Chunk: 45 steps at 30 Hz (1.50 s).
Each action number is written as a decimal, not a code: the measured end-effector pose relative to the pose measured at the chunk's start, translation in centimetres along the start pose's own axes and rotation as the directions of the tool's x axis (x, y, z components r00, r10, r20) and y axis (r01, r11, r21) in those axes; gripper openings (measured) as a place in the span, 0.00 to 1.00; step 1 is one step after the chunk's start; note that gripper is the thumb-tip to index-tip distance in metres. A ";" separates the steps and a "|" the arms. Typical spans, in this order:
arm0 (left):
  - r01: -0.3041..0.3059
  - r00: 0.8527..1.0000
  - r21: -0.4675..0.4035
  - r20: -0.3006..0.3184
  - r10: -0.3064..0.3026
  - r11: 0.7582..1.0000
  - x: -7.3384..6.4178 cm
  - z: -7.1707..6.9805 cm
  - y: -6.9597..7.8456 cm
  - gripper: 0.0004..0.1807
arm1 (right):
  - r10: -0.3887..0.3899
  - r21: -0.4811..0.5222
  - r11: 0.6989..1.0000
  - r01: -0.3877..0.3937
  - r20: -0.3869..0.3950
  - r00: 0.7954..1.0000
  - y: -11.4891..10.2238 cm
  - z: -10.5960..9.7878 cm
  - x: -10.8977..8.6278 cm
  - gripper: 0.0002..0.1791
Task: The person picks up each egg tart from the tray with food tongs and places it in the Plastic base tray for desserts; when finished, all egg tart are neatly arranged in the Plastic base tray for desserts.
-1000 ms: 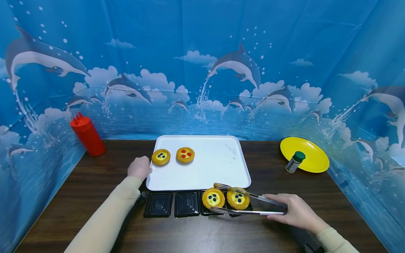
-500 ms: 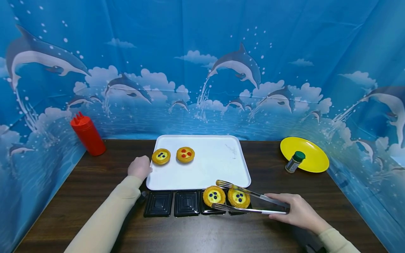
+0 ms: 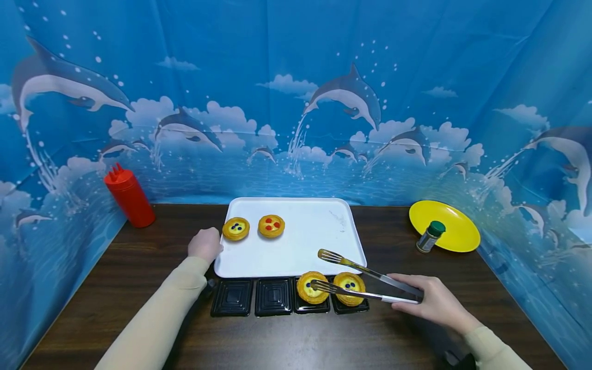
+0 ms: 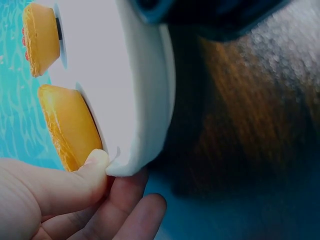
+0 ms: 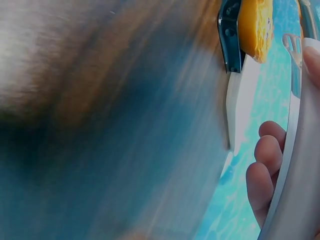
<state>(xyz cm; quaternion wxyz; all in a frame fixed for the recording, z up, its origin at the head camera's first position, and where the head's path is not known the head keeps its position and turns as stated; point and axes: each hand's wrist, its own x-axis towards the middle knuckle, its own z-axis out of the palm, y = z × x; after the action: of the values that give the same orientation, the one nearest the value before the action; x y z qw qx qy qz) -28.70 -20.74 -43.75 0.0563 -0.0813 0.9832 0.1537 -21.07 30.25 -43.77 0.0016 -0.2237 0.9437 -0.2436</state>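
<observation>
— Where's the tray [image 3: 319,241]?
— Mid-frame, two tarts [image 3: 253,227] in its upper left corner.
— And below it?
— A row of four cups [image 3: 273,298]; the right two hold tarts [image 3: 330,288].

Blue dolphin-and-cloud backdrop [image 3: 296,103] on three sides, dark wooden table [image 3: 115,267] — even, bright light

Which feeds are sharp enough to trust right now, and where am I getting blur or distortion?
Head view: sharp and evenly lit, wide-angle bending at the edges; tongs, right hand, white tray and tarts all clear. Left wrist view: very close, left hand and tray rim readable, table soft. Right wrist view: heavy smear over the table, only fingers and a tart's edge legible.
</observation>
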 end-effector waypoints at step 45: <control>0.116 0.989 -0.184 0.113 -0.096 0.976 0.7 -0.9 -0.8 0.05 | -0.042 0.079 0.996 0.035 0.088 0.995 0.6 1.3 14.8 0.34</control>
<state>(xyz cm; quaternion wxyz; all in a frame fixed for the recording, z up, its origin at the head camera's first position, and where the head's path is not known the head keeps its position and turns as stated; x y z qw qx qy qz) -29.30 -21.89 -43.28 0.1074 -0.1305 0.9539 0.2479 -34.49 23.81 -43.61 0.0479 -0.2523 0.9280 -0.2698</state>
